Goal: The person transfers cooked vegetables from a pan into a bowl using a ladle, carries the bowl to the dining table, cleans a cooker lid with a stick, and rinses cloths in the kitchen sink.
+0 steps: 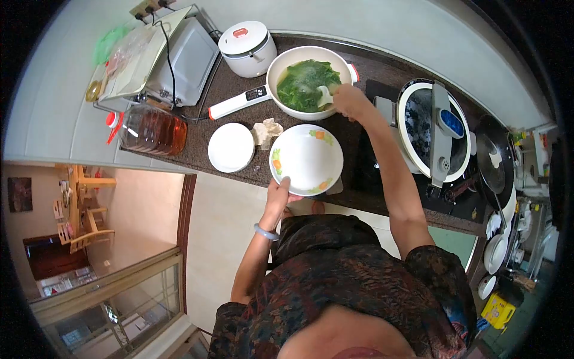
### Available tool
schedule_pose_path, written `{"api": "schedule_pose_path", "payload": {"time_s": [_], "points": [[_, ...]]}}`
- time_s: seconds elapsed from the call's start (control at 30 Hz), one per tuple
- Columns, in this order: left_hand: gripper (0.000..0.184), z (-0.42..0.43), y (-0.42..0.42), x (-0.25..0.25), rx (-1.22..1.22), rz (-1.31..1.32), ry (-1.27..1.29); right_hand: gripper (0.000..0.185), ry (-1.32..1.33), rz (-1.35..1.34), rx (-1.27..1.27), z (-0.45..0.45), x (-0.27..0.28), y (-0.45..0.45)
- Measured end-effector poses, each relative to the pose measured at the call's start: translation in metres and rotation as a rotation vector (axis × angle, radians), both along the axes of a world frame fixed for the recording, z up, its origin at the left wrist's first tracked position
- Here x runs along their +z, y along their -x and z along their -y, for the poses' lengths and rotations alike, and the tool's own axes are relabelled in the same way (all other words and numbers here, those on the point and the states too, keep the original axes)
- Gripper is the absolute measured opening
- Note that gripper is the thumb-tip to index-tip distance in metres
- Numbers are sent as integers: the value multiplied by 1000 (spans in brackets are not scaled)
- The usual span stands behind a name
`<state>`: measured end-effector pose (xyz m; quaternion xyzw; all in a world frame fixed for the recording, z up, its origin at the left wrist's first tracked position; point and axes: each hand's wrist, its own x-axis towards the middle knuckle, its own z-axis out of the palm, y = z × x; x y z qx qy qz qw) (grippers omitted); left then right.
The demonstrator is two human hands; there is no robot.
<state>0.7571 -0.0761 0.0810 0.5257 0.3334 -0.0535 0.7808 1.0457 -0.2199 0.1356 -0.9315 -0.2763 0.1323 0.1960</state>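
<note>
1. Dark patterned clothing (335, 263) lies nearest the camera, both forearms reaching out from its sleeves to the speckled countertop (198, 133).
2. At the left, a red-capped oil jug (154, 130) stands on the counter; right of it sits a round white dish (231, 148), with a crumpled cloth (263, 135) just beside it.
3. Left hand (277, 197) pinches the near rim of the floral-edged plate (307, 160), thumb over the top and fingers curled beneath; the forearm angles up from below, a pale bangle (266, 232) around the wrist. The plate is just on the near side of the pan.
4. Beyond the plate, the long-handled white pan (336, 61) contains leafy greens (306, 81) in liquid (its handle has a small digital display).
5. Right hand (350, 103) is closed around a white utensil (324, 96), whose head is in the pan among the greens. Its forearm slants up and leftward, palm turned down, passing over the counter's near edge.
6. Farther right stands a cooker with a round glass lid (418, 128).
</note>
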Motion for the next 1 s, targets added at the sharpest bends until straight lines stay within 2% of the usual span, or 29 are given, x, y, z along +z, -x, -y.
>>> {"api": "schedule_pose_path", "payload": {"time_s": [0.07,0.13,0.17,0.2,0.27,0.33,0.4,0.47,0.53,0.57,0.6,0.67,0.7,0.73,0.8,0.83,1.0], "points": [[39,-11,6,15,44,50,-36,24,-35,20,132,-1,1,6],[39,-27,14,20,10,49,-29,23,-475,-500,-316,-9,11,26],[39,-34,18,26,32,53,-37,17,-628,-623,-444,-15,26,38],[39,-42,20,34,53,61,-46,17,-637,-615,-458,-18,20,38],[40,-56,24,55,35,92,-62,10,-942,-880,-624,-28,6,38],[42,-75,27,63,90,144,-60,11,-951,-884,-683,-28,4,36],[42,-99,29,66,82,157,-71,13,-1146,-1001,-709,-26,0,36],[42,-125,30,66,98,162,-113,16,-1123,-913,-814,-31,19,46],[39,-148,29,70,112,151,-121,20,-966,-683,-649,-30,30,50],[37,-162,28,68,101,150,-122,21,-823,-500,-648,-30,25,48],[36,-175,28,66,90,148,-126,21,-814,-494,-663,-29,22,45],[34,-198,25,68,49,140,-132,18,-213,477,-437,-35,29,49],[34,-207,23,67,27,158,-141,17,-16,318,-530,-38,36,48],[34,-215,21,67,6,176,-151,17,-2,316,-540,-43,38,49],[34,-226,16,65,10,171,-136,20,194,443,-468,-52,41,49],[34,-233,15,64,-12,180,-123,24,264,419,-461,-57,41,50],[34,-248,4,64,-63,172,-74,36,340,308,-387,-69,51,66]]}}
